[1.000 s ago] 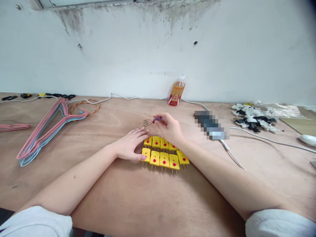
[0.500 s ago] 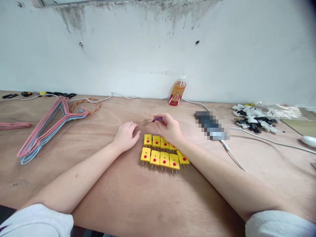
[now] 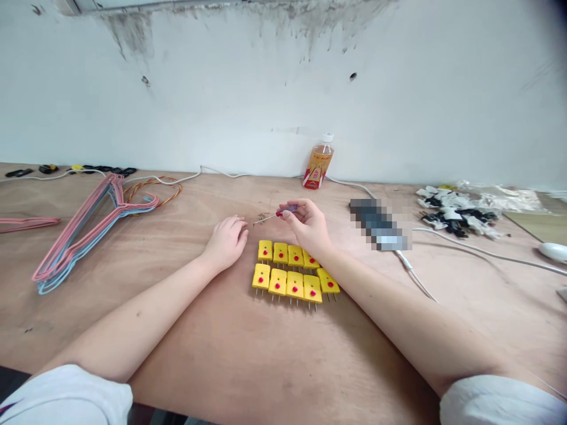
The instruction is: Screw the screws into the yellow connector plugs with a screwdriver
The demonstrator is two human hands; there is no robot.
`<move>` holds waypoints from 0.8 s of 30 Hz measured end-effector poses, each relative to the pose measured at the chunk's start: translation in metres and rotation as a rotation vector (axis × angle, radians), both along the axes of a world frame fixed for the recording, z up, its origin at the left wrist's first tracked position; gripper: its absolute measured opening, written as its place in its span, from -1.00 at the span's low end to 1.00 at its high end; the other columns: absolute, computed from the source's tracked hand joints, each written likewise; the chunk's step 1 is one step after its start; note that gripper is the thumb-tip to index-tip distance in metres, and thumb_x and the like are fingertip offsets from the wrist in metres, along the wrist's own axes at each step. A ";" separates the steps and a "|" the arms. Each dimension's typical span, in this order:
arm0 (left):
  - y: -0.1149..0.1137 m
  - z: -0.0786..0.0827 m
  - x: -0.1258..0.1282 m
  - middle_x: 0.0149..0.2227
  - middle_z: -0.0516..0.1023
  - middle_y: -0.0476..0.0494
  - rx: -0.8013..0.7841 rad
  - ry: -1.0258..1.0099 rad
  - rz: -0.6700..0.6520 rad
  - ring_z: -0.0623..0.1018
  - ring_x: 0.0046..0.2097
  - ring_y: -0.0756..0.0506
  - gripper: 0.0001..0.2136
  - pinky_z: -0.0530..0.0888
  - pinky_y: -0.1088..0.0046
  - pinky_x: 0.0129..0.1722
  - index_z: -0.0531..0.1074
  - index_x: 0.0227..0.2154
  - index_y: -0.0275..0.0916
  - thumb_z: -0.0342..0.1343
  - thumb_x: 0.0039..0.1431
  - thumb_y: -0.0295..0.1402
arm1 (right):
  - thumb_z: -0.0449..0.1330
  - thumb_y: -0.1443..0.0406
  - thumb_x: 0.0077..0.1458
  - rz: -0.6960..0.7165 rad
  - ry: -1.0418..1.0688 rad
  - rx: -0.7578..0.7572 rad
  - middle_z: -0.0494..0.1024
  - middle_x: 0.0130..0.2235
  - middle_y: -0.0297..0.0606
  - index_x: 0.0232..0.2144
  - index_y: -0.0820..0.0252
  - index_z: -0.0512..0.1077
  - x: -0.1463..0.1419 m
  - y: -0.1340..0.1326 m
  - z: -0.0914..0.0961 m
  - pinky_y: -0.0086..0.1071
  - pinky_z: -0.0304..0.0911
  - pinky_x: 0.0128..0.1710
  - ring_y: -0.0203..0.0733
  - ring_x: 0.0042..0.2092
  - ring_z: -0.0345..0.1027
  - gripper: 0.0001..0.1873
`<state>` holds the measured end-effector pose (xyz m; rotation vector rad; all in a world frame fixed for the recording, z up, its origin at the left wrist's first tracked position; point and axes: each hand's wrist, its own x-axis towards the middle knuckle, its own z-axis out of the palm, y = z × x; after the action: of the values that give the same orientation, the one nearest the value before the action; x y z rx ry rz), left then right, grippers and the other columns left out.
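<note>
My right hand (image 3: 306,224) grips a small screwdriver (image 3: 279,213) with a purple and red handle. Its thin shaft points left, the tip over or beside a little pile of screws (image 3: 262,216); whether it touches one I cannot tell. On the tabletop to the left rests my left hand (image 3: 227,241), fingers loosely stretched and holding nothing. Nearer to me, two rows of yellow plugs (image 3: 295,285) lie flat, each with a red dot and metal pins. My right wrist hides part of the back row.
Pink and blue hangers (image 3: 88,230) lie at the left beside a twisted red-yellow wire (image 3: 170,198). A drink bottle (image 3: 319,162) stands by the wall. To the right are a phone (image 3: 376,224) on a white cable (image 3: 419,277) and a heap of black and white pieces (image 3: 456,212).
The screwdriver's shaft now reaches farther left and lower, showing more of its length. My right hand has shifted slightly right, and my left hand has drawn a little left.
</note>
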<state>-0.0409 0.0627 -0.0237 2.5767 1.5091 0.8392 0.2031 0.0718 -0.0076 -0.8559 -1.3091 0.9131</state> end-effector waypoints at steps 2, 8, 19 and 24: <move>0.002 0.000 -0.002 0.10 0.59 -0.37 -0.011 -0.065 -0.033 0.52 0.22 -0.35 -0.74 0.45 -0.09 0.25 0.52 -0.01 -0.27 0.08 0.38 -0.26 | 0.43 0.02 0.10 0.037 0.041 -0.033 0.70 -0.10 -0.17 -0.16 0.10 0.44 0.000 0.001 0.001 -0.06 0.57 0.06 -0.10 -0.06 0.63 -0.59; 0.004 0.005 -0.006 0.11 0.60 -0.29 -0.086 -0.246 -0.144 0.54 0.20 -0.28 -0.70 0.47 -0.01 0.25 0.52 0.02 -0.22 0.24 0.31 -0.22 | 0.49 0.01 0.01 0.095 0.154 -0.121 0.71 -0.13 -0.19 -0.17 0.10 0.46 0.001 0.001 0.003 -0.04 0.57 0.06 -0.08 -0.06 0.64 -0.53; 0.004 0.008 -0.003 -0.11 0.68 -0.22 -0.032 -0.301 -0.195 0.60 0.03 -0.24 -0.90 0.53 0.02 0.11 0.58 -0.24 -0.18 0.16 0.33 -0.35 | 0.48 0.00 0.02 0.122 0.122 -0.121 0.71 -0.13 -0.23 -0.17 0.08 0.45 0.001 -0.001 0.002 -0.05 0.54 0.08 -0.11 -0.07 0.63 -0.54; 0.003 0.010 -0.003 -0.12 0.67 -0.19 -0.060 -0.274 -0.184 0.60 -0.02 -0.21 -0.87 0.53 0.07 0.09 0.59 -0.25 -0.17 0.14 0.34 -0.33 | 0.45 0.00 0.06 0.120 0.081 -0.105 0.70 -0.12 -0.20 -0.17 0.09 0.42 0.001 -0.001 0.002 -0.08 0.55 0.06 -0.12 -0.09 0.63 -0.55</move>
<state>-0.0441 0.0653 -0.0136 2.3917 1.1849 1.0534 0.2045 0.0708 -0.0055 -0.8195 -1.2614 1.1085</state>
